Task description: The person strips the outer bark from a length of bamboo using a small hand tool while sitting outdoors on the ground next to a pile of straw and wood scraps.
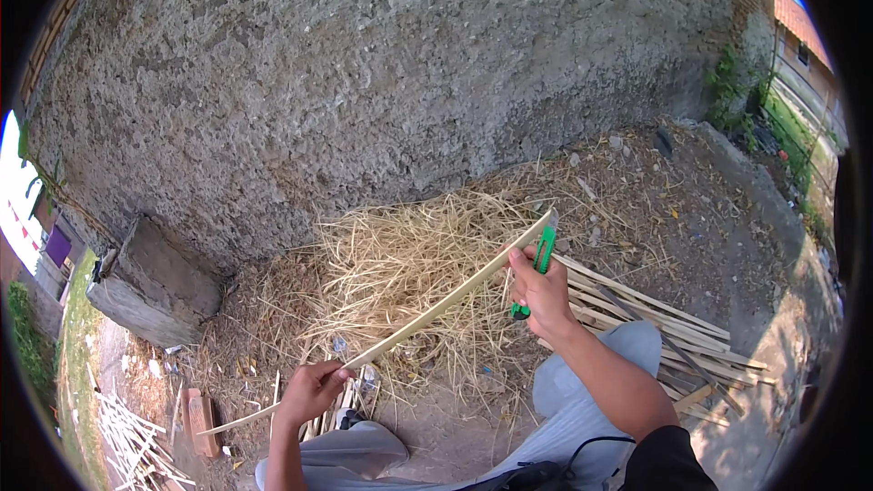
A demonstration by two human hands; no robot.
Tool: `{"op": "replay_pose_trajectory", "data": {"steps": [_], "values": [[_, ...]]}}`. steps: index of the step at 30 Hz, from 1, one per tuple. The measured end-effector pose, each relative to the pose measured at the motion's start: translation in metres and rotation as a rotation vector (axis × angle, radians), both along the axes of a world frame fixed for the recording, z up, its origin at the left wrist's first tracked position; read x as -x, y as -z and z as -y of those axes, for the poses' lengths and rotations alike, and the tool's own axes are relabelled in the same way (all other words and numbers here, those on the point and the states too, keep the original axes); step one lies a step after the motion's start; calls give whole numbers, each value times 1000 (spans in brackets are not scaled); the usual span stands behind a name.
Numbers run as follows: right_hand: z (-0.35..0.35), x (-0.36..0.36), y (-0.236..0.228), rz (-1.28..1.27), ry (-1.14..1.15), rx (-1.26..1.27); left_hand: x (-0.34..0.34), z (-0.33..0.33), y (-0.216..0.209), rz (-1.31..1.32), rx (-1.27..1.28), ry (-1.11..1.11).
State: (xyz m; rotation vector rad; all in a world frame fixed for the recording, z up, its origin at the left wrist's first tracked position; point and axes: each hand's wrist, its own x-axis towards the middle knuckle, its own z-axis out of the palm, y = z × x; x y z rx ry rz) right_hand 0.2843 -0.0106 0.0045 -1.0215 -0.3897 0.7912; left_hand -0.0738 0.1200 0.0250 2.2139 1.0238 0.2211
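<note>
Smooth pale bamboo strip [436, 309], rough concrete wall [364, 82]

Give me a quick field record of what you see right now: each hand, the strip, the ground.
left hand: grips the bamboo strip near its lower end
right hand: holds a green utility knife against the strip's upper part
strip: long, thin, pale, slanting up to the right
shavings pile: straw-coloured, under the strip, at the foot of the wall
stacked slats: on the ground to the right
concrete block: left, by the wall
</note>
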Motion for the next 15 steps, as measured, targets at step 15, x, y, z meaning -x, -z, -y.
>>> {"op": "replay_pose_trajectory", "data": {"steps": [15], "values": [[7, 11, 16, 51, 10, -6, 9, -9, 29, 142, -95, -189]]}}
